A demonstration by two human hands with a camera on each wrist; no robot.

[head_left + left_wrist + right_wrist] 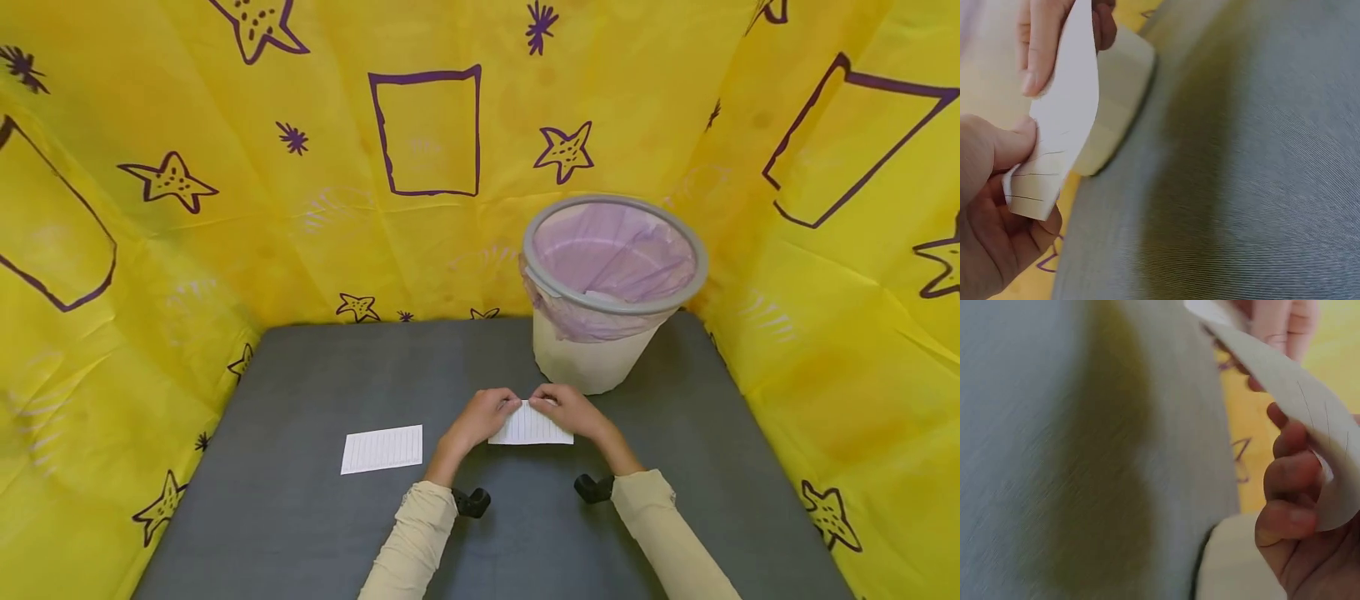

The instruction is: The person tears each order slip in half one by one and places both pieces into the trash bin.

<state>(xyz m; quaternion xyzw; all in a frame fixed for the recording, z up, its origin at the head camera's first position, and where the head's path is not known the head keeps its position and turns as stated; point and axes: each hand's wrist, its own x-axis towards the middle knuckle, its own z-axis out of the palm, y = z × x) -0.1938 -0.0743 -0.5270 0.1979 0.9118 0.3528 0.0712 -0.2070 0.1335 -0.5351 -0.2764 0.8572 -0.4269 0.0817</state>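
Observation:
Both hands hold one small sheet of lined white paper (530,427) over the grey table, close in front of the bin. My left hand (487,415) pinches its left part between thumb and fingers. The right hand (566,408) grips the other side, thumb tip near the left one at the top edge. In the left wrist view the paper (1075,94) bends in a curve between the hands. The right wrist view shows the right fingers (1291,472) curled under the paper (1310,387). A second lined sheet (382,450) lies flat on the table, left of the left hand.
A cream waste bin (592,358) with a grey rim and a pinkish-purple liner (615,250) stands at the back right of the grey table (315,383). Yellow cloth (330,233) with purple drawings hangs behind and along both sides.

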